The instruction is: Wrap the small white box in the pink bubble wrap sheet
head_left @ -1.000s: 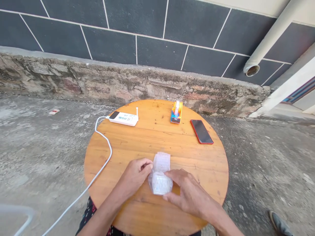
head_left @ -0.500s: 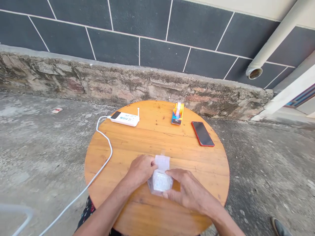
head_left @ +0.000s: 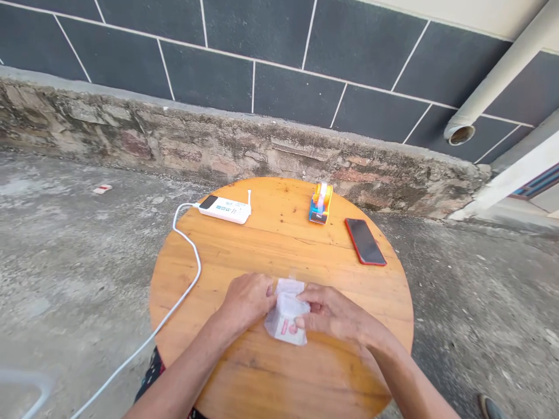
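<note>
A small whitish packet (head_left: 286, 317) in clear plastic wrap, with a red print on its lower part, lies on the round wooden table (head_left: 271, 250). My left hand (head_left: 248, 299) is closed at the packet's upper left edge, its fingers curled around the plastic. From the right, my right hand (head_left: 329, 311) pinches the packet, thumb low and fingers higher on it. A strip of the wrap sticks out at the top, between both hands.
A white power bank (head_left: 225, 209) with a white cable stands at the table's back left. An orange and blue tape dispenser (head_left: 320, 203) is at the back, a red-edged phone (head_left: 365, 242) on the right. Behind are a stone ledge and tiled wall.
The packet's face has changed: a red print now shows on its lower part. My right hand's thumb has moved up and its fingers have closed in on the packet.
</note>
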`<control>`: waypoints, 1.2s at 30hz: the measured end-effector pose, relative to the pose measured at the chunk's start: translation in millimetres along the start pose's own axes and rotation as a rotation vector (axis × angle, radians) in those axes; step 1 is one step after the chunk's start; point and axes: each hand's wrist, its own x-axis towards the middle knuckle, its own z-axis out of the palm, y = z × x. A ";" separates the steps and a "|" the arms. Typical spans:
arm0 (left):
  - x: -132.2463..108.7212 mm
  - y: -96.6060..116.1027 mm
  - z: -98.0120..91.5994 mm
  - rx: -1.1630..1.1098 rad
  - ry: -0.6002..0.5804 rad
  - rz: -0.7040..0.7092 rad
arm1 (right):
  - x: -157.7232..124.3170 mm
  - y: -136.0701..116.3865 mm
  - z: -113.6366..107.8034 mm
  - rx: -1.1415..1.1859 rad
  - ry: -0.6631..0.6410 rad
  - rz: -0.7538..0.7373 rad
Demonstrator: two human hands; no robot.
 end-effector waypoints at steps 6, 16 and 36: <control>-1.4 -3.7 -2.9 -0.031 -0.003 0.026 | 9.8 5.1 -12.3 0.148 -0.232 0.007; -49.0 4.8 23.2 -0.556 0.385 0.190 | 26.9 16.0 -13.6 0.260 -0.128 0.110; -62.5 0.9 46.1 -0.591 0.409 0.311 | -18.5 4.0 30.4 0.012 0.284 -0.038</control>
